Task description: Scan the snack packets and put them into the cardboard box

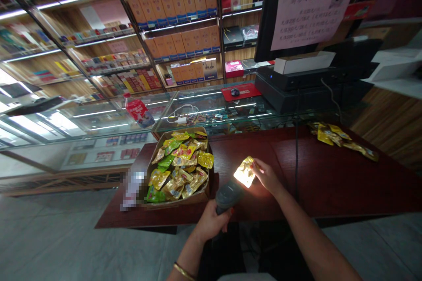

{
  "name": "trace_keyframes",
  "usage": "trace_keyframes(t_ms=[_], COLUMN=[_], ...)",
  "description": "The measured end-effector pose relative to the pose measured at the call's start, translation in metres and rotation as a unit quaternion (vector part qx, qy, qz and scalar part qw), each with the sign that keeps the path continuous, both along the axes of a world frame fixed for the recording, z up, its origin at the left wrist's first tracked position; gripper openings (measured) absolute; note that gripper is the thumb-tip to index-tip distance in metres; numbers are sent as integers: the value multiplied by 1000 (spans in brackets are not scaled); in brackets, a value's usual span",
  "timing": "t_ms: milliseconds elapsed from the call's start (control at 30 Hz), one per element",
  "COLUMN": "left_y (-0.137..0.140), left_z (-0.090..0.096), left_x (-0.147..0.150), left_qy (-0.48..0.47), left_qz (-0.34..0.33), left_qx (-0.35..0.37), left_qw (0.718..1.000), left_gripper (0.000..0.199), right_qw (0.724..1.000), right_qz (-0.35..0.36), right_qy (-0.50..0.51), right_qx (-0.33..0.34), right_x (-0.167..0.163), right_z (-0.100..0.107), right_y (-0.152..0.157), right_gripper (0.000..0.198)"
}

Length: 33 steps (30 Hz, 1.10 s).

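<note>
My left hand is wrapped round the handle of a dark barcode scanner, just right of the box's front corner. Light from the scanner falls on a gold snack packet. My right hand pinches that packet by its right edge, above the dark red table. A cardboard box on the left is heaped with gold, yellow and green snack packets. More gold packets lie in a loose row at the table's right.
Behind the table stands a glass display counter with a red-labelled bottle, a mouse on a red mat and a monitor bearing a paper sign. A black cable hangs across the table. Shelves of boxed goods line the back.
</note>
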<state>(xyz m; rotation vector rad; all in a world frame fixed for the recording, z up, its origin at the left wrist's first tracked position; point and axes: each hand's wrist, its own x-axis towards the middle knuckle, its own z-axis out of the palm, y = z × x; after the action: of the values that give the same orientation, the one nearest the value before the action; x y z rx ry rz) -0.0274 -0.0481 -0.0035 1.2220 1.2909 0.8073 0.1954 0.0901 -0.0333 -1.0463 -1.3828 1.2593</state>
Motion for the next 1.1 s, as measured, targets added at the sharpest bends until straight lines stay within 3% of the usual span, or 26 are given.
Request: trace_keyframes(t_ms=[133, 300, 467, 767, 933, 1100], left_y=[0, 1, 2, 3, 2, 0], left_z=[1, -4, -9, -10, -9, -7], left_x=[1, 1, 1, 2, 1, -1], left_qy=[2, 7, 8, -7, -29, -56], left_qz=[2, 12, 10, 15, 40, 70], left_qx=[-2, -5, 3, 1, -5, -6], left_qw=[1000, 1000, 1000, 1000, 999, 996], left_gripper=[30, 30, 35, 33, 31, 43], right_qw=[999, 998, 999, 999, 1000, 999], right_qz=[32, 21, 22, 29, -7, 4], right_qy=[-4, -36, -34, -13, 22, -36], right_qx=[6, 42, 36, 34, 10, 9], right_x=[-5, -5, -7, -7, -8, -6], right_z=[-3, -12, -17, -13, -9, -10], right_y=[-1, 1, 2, 0, 5, 8], right_gripper=[46, 42, 45, 42, 42, 37])
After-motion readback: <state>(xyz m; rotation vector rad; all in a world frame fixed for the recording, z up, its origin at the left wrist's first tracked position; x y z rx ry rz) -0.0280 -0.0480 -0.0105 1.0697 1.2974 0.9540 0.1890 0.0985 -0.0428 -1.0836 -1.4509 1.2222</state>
